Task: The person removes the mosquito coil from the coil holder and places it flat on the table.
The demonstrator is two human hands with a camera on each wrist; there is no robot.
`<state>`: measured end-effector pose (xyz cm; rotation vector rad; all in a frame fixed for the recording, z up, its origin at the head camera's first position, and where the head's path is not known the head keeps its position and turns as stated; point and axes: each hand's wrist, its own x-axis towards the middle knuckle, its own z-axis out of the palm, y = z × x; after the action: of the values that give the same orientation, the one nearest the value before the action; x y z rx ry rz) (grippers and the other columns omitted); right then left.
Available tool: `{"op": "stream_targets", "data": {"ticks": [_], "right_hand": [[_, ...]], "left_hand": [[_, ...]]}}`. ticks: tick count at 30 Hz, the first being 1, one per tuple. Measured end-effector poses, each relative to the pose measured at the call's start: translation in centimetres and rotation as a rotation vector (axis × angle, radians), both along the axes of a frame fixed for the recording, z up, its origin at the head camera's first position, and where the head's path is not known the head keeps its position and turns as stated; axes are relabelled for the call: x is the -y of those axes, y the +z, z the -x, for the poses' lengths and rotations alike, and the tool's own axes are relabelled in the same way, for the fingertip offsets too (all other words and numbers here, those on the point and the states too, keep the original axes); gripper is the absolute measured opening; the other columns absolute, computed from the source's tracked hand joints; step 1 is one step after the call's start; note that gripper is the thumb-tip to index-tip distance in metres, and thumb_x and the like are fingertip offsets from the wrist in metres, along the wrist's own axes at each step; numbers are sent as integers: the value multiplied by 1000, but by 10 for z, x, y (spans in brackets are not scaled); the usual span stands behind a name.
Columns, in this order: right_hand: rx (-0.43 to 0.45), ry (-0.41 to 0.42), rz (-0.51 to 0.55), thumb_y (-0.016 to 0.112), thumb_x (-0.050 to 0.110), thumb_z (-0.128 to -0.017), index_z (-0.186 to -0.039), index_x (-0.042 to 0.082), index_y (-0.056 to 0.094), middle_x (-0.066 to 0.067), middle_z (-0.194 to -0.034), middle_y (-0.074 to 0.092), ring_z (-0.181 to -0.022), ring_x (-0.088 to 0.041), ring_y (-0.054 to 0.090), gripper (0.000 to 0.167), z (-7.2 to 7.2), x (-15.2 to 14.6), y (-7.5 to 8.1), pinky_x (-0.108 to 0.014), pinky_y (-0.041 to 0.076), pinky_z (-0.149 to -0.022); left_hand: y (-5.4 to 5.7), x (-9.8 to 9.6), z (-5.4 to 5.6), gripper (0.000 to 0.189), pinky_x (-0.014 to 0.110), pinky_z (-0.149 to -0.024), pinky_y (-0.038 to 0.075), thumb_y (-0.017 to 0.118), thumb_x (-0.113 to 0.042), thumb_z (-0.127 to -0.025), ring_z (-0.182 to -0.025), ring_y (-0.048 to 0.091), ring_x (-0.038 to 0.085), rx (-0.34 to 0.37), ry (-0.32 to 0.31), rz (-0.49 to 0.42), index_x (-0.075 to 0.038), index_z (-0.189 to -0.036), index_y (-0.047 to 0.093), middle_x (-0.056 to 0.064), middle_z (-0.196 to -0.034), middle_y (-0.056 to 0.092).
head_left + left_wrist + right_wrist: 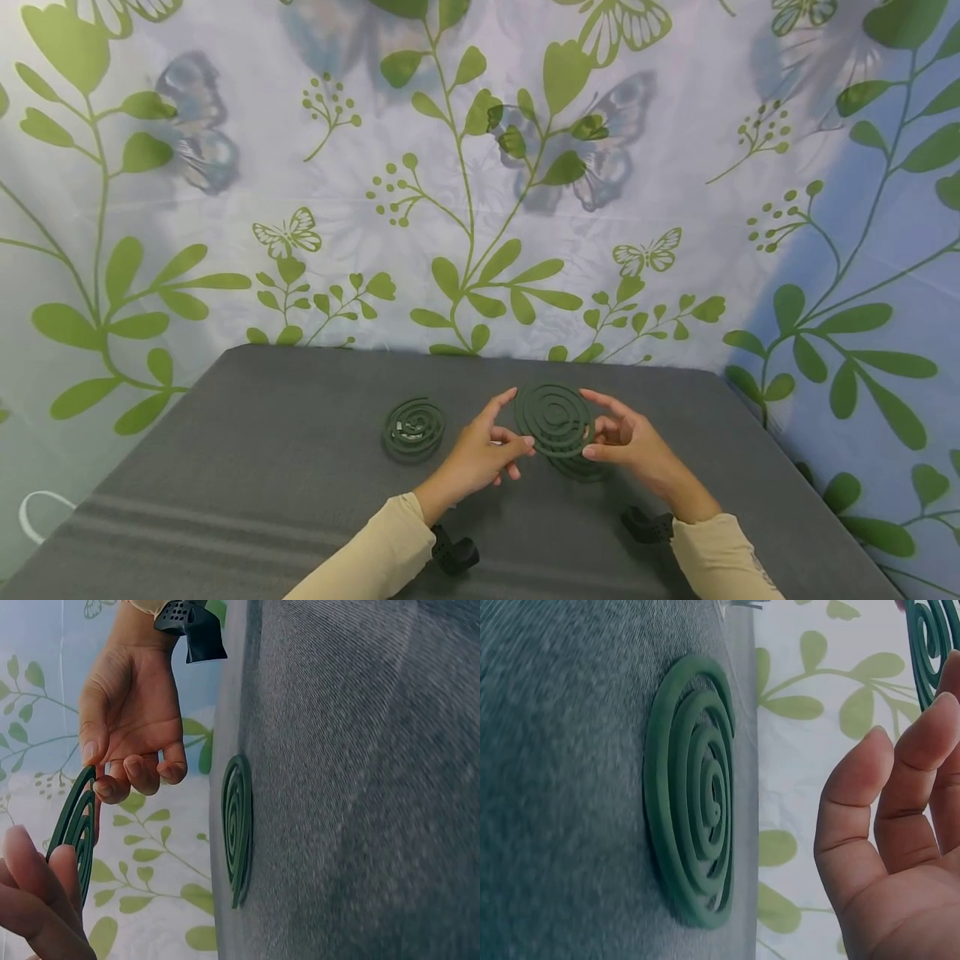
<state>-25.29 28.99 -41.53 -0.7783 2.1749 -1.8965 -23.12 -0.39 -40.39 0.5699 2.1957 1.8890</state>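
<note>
A green mosquito coil (553,419) is held up between both hands, its flat spiral face toward the head camera. My left hand (477,450) grips its left edge, thumb low and forefinger high. On the opposite edge, my right hand (632,446) pinches it the same way, the other fingers curled behind. Below and partly hidden by the held coil, another mosquito coil (583,468) lies on the grey table; the right wrist view shows this flat coil (694,795) large. In the left wrist view the held coil (75,817) spans from one hand to the other.
Left of the hands, another green coil (412,429) lies on the grey-covered table (300,467), with a small shiny metal piece (408,428) near its centre. A curtain (337,208) with leaves and butterflies hangs behind the table. Black camera mounts (455,552) sit at both wrists.
</note>
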Motion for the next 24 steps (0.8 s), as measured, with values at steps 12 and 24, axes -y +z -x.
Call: {"op": "stream_targets", "data": {"ticks": [12, 24], "right_hand": [[-20, 0, -16, 71, -7, -100, -167, 12, 39, 5, -98, 71, -88, -15, 69, 77, -6, -19, 3, -36, 57, -82], [0, 63, 35, 64, -11, -102, -166, 27, 42, 4, -105, 72, -92, -13, 69, 78, -8, -44, 9, -33, 59, -83]], "left_hand": [[1, -19, -2, 78, 27, -52, 46, 70, -15, -108, -62, 66, 18, 24, -31, -58, -16, -173, 26, 14, -103, 79], [-2, -47, -3, 78, 24, -51, 45, 71, -13, -107, -60, 64, 11, 67, -22, -101, -20, -173, 28, 9, -99, 77]]}}
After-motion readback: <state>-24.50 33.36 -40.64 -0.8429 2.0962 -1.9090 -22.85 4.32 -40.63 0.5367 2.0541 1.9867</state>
